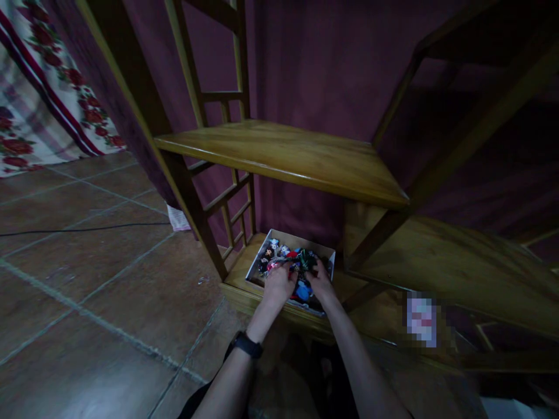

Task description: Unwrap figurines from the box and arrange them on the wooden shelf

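Observation:
A shallow white-edged box [258, 263] sits on the low wooden shelf, filled with small colourful figurines [273, 247] and other trinkets. My left hand [279, 285], with a black watch [247, 344] on its wrist, reaches over the box's near left part. Its fingers curl down among the trinkets, close to a shiny pink piece [272, 265]; what they grip is hidden. My right hand [321, 282] is in the right half of the box, fingers bent against a dark green shiny item [307, 258]. Just below, between my hands, lies a blue piece [303, 290].
A wooden shelf board [279, 152] juts out above the box. Lattice bars [231, 203] close the unit's left side. To the right stands a wooden panel [406, 250], with a blurred card [421, 320] below it. A black cable [87, 230] crosses the tiled floor [113, 314].

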Demonstrator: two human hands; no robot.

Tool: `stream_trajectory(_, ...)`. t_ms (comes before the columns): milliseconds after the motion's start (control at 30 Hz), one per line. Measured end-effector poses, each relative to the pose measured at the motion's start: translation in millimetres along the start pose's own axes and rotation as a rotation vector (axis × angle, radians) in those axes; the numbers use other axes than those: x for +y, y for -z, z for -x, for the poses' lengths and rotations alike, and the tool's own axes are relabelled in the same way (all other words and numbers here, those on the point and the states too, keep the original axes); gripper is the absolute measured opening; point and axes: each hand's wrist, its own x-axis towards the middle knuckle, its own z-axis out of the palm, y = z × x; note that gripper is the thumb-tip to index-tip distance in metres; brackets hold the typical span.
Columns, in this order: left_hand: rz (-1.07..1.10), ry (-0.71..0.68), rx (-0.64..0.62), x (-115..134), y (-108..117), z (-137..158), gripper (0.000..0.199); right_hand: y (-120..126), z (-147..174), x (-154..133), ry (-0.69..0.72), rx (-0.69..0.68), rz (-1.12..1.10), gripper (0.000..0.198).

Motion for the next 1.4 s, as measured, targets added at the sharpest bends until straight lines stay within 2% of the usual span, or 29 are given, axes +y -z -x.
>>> stream_trajectory(167,0.583,0.168,-0.123,4.1,8.4,1.2,0.033,-4.1,8.9,-21.6,-0.012,-0.084,-0.082,0.056)
stream_trajectory(333,0.894,0.335,-0.228,5.7,21.0,7.2,0.025,-7.7,20.4,-40.5,-0.012,-0.168,-0.242,0.051)
stream_trajectory(467,1.085,0.389,-0.287,7.6,27.9,11.4,0.029,-9.3,25.3,-44.6,-0.037,-0.216,-0.350,0.045)
stream_trajectory(600,1.149,0.404,-0.322,7.3,36.4,15.2,0.030,-11.0,29.9,-46.0,-0.129,-0.223,-0.414,0.032)
stream_trajectory(700,1.153,0.398,-0.306,4.1,42.4,18.1,0.030,-12.8,34.3,-50.1,-0.171,-0.246,-0.444,0.031)
stream_trajectory(900,1.046,0.441,-0.256,-1.7,47.3,24.2,0.035,-15.6,42.0,-51.9,-0.184,-0.362,-0.502,0.033)
stream_trajectory(1033,1.094,0.474,-0.244,-0.6,47.1,30.3,0.034,-15.8,46.4,-45.2,-0.190,-0.353,-0.572,0.031)
stream_trajectory(1200,1.200,0.474,-0.303,-1.7,45.3,37.4,0.025,-18.8,52.7,-42.8,-0.174,-0.346,-0.500,0.035)
stream_trajectory(1400,1.214,0.568,-0.221,-6.5,41.9,44.3,0.021,-26.8,62.7,-40.3,-0.159,-0.294,-0.398,0.041)
